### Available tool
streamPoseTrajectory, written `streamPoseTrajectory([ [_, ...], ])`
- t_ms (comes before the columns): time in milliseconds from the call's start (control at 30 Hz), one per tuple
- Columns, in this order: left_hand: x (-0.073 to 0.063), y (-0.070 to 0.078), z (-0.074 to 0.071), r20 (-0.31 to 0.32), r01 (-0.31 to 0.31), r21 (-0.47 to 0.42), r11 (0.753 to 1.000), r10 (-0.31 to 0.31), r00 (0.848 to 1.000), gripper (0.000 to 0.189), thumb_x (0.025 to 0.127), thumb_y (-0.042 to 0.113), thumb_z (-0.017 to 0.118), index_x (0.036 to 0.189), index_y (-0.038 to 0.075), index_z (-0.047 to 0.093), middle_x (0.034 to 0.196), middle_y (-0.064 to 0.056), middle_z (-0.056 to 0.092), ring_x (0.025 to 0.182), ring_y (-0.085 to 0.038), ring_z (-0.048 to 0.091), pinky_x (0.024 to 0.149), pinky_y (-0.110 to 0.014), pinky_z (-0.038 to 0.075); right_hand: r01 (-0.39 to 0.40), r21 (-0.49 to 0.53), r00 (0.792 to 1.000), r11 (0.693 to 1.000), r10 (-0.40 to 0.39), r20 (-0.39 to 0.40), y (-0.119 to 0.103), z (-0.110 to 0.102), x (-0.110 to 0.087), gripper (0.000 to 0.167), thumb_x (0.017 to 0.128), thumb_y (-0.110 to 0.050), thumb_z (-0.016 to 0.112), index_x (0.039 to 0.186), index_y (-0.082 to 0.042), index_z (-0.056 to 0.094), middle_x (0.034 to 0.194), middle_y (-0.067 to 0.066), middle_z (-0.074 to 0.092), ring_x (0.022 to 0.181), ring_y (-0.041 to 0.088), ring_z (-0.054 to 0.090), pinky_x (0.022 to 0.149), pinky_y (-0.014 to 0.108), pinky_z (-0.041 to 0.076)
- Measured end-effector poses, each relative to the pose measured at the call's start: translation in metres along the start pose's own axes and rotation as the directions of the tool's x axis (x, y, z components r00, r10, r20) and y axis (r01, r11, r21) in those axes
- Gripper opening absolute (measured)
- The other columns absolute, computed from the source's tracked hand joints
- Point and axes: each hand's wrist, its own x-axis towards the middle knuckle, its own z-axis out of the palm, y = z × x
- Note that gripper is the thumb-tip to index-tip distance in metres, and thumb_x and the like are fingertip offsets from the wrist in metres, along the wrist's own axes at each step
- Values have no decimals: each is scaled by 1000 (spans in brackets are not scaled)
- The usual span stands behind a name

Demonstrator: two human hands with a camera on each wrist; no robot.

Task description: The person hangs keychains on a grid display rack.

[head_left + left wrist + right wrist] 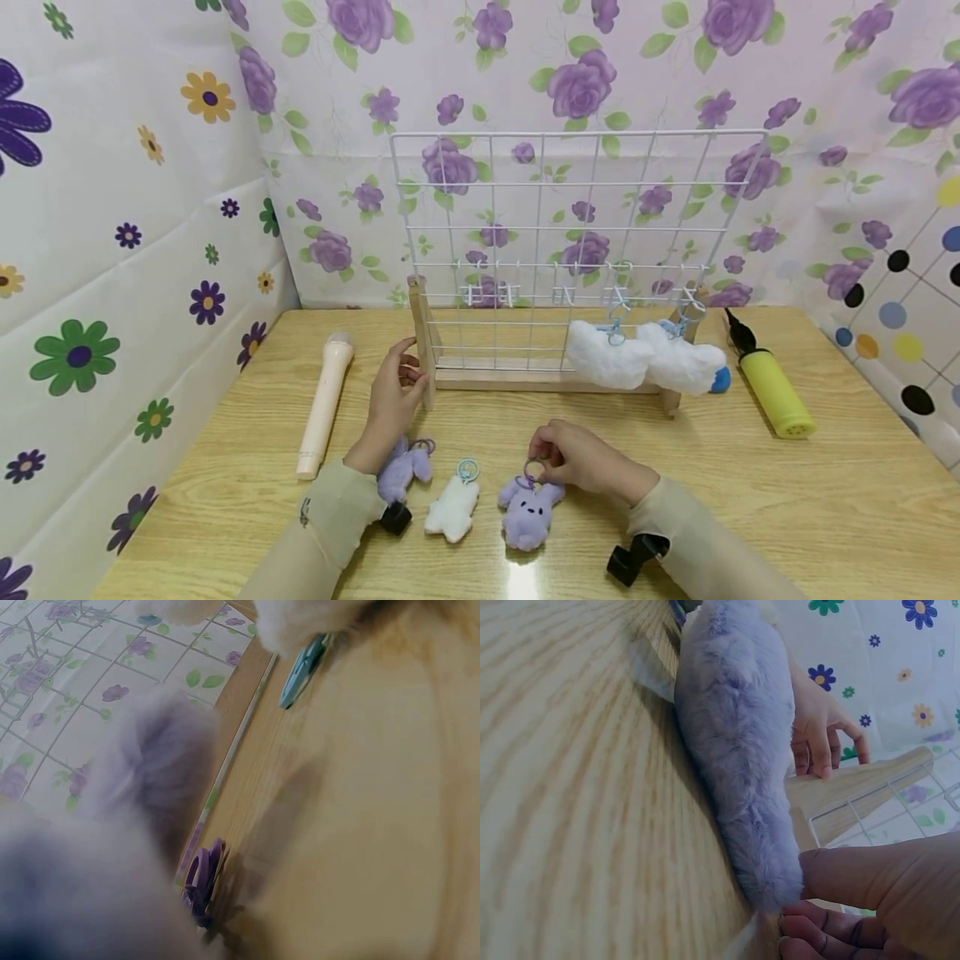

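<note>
My right hand pinches near the ring of a purple plush bunny keychain lying face up on the table. In the right wrist view, its thumb and fingers meet at the tip of the furry purple ear. My left hand touches the left wooden post of a white wire grid rack with bent fingers. Beneath my left wrist lies another purple plush keychain, partly covered by the sleeve. Between the two purple ones is a white plush keychain with a blue ring.
Two white fluffy keychains hang from hooks at the rack's right side. A pale microphone-shaped stick lies left of the rack. To the right lies a yellow pump with a black nozzle. Behind stands flower-printed cloth.
</note>
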Motion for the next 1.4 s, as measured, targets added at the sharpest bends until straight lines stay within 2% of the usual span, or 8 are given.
streamPoseTrajectory([
  [200, 0, 0, 0, -2, -9, -5, 1000, 9, 1000, 60, 85, -7, 66, 139, 3, 43, 104, -21, 60, 86, -30, 62, 76, -41, 56, -4, 0, 1000, 1000, 4, -6, 0, 2, -1, 17, 83, -8, 74, 94, -12, 61, 86, -2, 56, 75, 5, 49, 65, 18, 44],
  [467, 0, 2, 0, 6, -3, -4, 1000, 3, 1000, 60, 86, -7, 65, 139, 3, 42, 105, -21, 60, 87, -29, 62, 77, -41, 56, -23, 75, 1000, 997, 23, -12, 0, 3, -1, 19, 83, -4, 72, 94, -10, 59, 83, -1, 57, 71, 4, 49, 62, 19, 45],
  [667, -2, 4, -1, 6, -5, -2, 1000, 5, 1000, 59, 86, -7, 65, 140, 4, 42, 106, -20, 59, 87, -30, 62, 77, -41, 56, -16, 90, 1000, 996, 18, -25, 3, 4, -2, 18, 83, -3, 72, 94, -10, 59, 82, -1, 58, 72, 3, 50, 62, 19, 47],
  [833, -2, 5, -1, 7, -12, 8, 1000, 12, 1000, 58, 86, -7, 64, 139, 4, 42, 106, -20, 59, 87, -29, 62, 77, -41, 55, -5, 106, 999, 994, 8, -32, 5, 4, -4, 16, 85, -3, 69, 95, -11, 59, 83, -1, 59, 74, 3, 51, 64, 19, 47],
  [1100, -1, 5, -2, 7, 12, 9, 1000, -12, 1000, 59, 87, -6, 64, 140, 5, 42, 108, -20, 59, 88, -29, 62, 78, -40, 56, -13, 151, 1000, 988, 17, -23, 5, 3, -6, 10, 89, -3, 63, 97, -10, 60, 84, -1, 61, 76, 3, 54, 66, 19, 49],
  [1400, -1, 0, -1, 1, -18, 28, 999, 18, 1000, 58, 87, -4, 65, 139, 4, 42, 107, -19, 60, 86, -27, 61, 75, -36, 56, 5, 186, 1000, 983, 0, -31, -2, -1, -10, 6, 91, -8, 64, 97, -8, 61, 85, 2, 64, 76, 3, 56, 67, 19, 51],
])
